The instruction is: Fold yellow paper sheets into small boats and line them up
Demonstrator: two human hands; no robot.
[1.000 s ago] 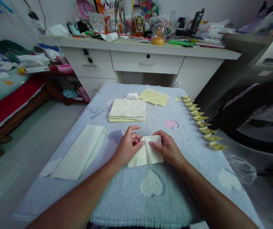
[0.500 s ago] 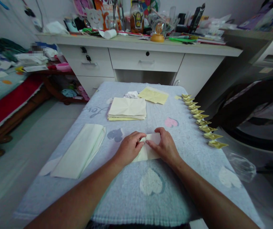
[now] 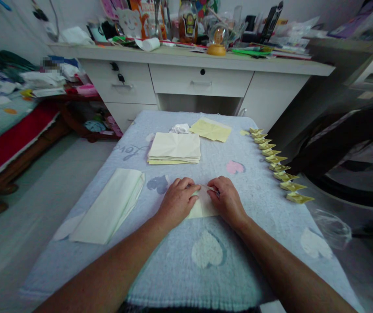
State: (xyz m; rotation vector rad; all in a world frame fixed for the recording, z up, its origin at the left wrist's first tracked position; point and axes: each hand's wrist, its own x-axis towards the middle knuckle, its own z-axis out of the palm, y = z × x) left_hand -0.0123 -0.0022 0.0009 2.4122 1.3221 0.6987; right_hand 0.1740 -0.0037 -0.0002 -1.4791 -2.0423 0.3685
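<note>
The left hand (image 3: pixel 179 199) and the right hand (image 3: pixel 226 199) meet over a small cream paper (image 3: pixel 202 208) on the desk (image 3: pixel 160 278), near its middle. The left hand pinches the paper's far left part between thumb and bent fingers; the right hand, fingers curled, pinches the far right part. Some fingertips are hidden, so their exact grip cannot be told. The paper's near edge shows between the wrists, with a crease running down its middle.

Beyond the hands sits a stack (image 3: pixel 174 148) of creased cream sheets, some yellow at the bottom. Behind it lies a crumpled tissue (image 3: pixel 180 128), and just to the right, yellow sheets (image 3: pixel 211 129). To the left of the hands, well apart from them, lies a long folded bundle (image 3: pixel 108 206) of pale paper, set aslant. Along the desk's right edge runs a row of pointed yellow folds (image 3: pixel 284 176), one behind another. A clear bag (image 3: pixel 331 230) hangs beside that edge.

Past the desk stands a white cabinet (image 3: pixel 202 82) with drawers, topped by a jar (image 3: pixel 188 24), a wooden-based globe (image 3: pixel 218 43), a white roll (image 3: pixel 150 44) and other clutter. A bed (image 3: pixel 10 113) is at the left.
</note>
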